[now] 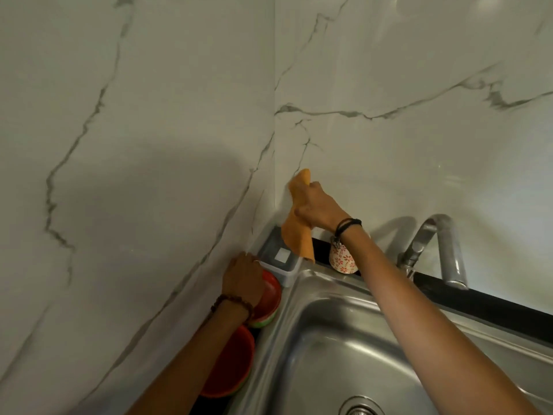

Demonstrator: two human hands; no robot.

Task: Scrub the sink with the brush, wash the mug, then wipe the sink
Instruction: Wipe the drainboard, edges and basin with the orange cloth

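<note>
Right hand (317, 209) grips the cloth (296, 235) against the wall (above the mug (342, 259)); left hand (244, 278) rests, fingers relaxed, on a bowl (269, 298).

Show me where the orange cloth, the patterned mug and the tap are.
orange cloth (296, 235): head view, on its hanging lower half.
patterned mug (342, 260): head view, on its flowered side.
tap (449, 250): head view, on the spout's descending part.

Right hand (318, 208) raised, fingers curled in a grip; left hand (243, 278) lower, knuckles up.
</note>
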